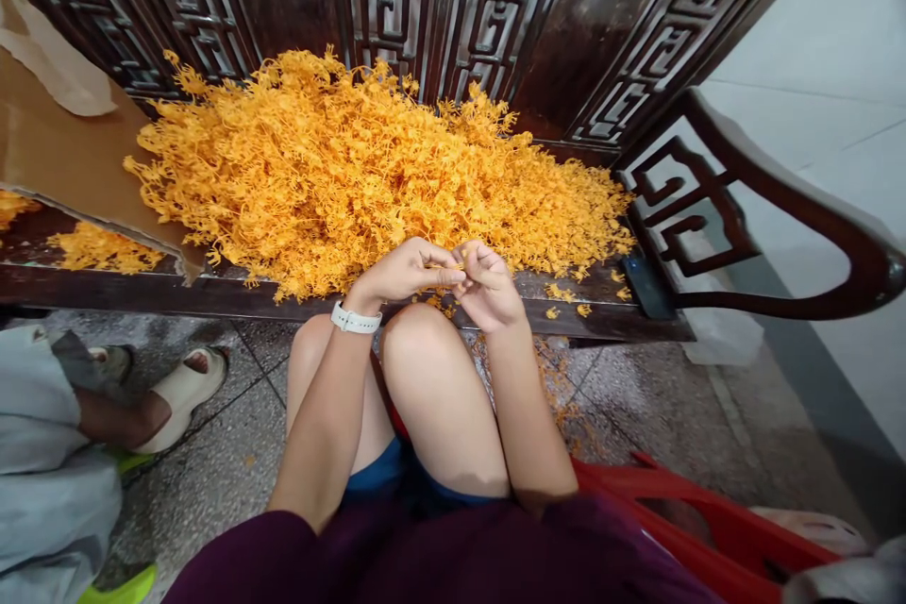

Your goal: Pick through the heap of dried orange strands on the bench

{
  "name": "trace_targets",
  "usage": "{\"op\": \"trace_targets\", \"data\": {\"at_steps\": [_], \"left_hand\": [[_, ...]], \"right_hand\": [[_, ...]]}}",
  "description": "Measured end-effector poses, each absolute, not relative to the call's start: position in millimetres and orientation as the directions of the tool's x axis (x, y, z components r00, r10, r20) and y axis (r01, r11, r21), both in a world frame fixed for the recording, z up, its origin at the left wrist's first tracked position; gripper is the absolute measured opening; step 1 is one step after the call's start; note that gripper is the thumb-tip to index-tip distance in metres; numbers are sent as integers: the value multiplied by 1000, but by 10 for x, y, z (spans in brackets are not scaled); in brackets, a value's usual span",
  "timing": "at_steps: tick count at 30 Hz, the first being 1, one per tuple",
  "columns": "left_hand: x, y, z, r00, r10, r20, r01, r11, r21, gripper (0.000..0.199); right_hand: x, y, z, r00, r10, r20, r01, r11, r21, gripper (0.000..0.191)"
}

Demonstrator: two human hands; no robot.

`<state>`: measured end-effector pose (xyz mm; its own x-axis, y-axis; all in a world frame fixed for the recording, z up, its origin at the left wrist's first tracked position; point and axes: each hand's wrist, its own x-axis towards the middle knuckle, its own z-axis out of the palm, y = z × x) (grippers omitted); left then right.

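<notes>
My left hand (412, 270), with a pale watch strap (356, 318) on its wrist, reaches in from the left. Its thumb and fingers are pinched together and meet those of my right hand (492, 288). Between the fingertips a bit of a small orange flower-like piece (461, 255) shows; the fingers cover most of it. Both hands are above the front edge of the dark wooden bench (230, 291), over my knees. Just behind them a large heap of orange flower-like pieces (368, 170) with thin, curly stems spreads along the bench.
A cardboard sheet (63, 137) stands at the left, with more orange pieces (106, 247) beyond it. A dark flat object (647, 285) lies by the carved armrest (764, 198). Another person's sandalled foot (176, 401) is at left. A red plastic chair (679, 500) stands at right.
</notes>
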<state>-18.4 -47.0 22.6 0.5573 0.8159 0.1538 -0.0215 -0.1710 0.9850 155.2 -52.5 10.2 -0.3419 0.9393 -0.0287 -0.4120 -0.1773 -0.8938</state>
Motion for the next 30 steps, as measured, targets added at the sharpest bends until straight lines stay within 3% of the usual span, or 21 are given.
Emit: {"op": "trace_targets", "data": {"at_steps": [3, 6, 8, 11, 13, 16, 19, 22, 25, 27, 30], "left_hand": [[-189, -541, 267, 528, 815, 238, -259, -113, 959, 43], [-225, -573, 282, 210, 931, 299, -598, -119, 793, 55], [-270, -546, 294, 33, 975, 220, -699, -135, 703, 45], [-344, -458, 308, -84, 996, 35, -696, -83, 714, 26], [-376, -407, 305, -127, 990, -60, -714, -49, 699, 24], [-368, -376, 290, -105, 988, -116, -751, -2, 660, 20], [-286, -377, 274, -62, 993, -101, -763, 18, 646, 15], [-152, -386, 257, -22, 998, -59, -766, 21, 643, 11], [-9, -401, 241, 22, 1000, -12, -750, 25, 661, 14], [64, -413, 233, 54, 998, 12, -733, 31, 680, 17], [117, -423, 232, 73, 997, 9, -688, 44, 725, 22]], "right_hand": [[1513, -590, 182, -428, 903, 33, -630, -272, -727, 45], [1560, -633, 243, -447, 876, 183, -741, -248, -624, 37], [1636, -652, 263, -549, 778, 306, -660, -179, -729, 26], [1727, -650, 269, -756, 577, 311, -399, -28, -917, 11], [1736, -614, 267, -689, 656, 308, -452, -56, -890, 13], [1694, -519, 257, -328, 918, 225, -717, -86, -692, 37], [1626, -462, 230, -209, 974, 85, -756, -106, -646, 51], [1510, -505, 177, -268, 963, 15, -596, -154, -788, 38], [1354, -581, 112, -221, 969, 108, -262, 48, -964, 24], [1276, -604, 69, -191, 962, 195, -77, 184, -980, 23], [1244, -591, 29, -148, 962, 229, -10, 230, -973, 22]]}}
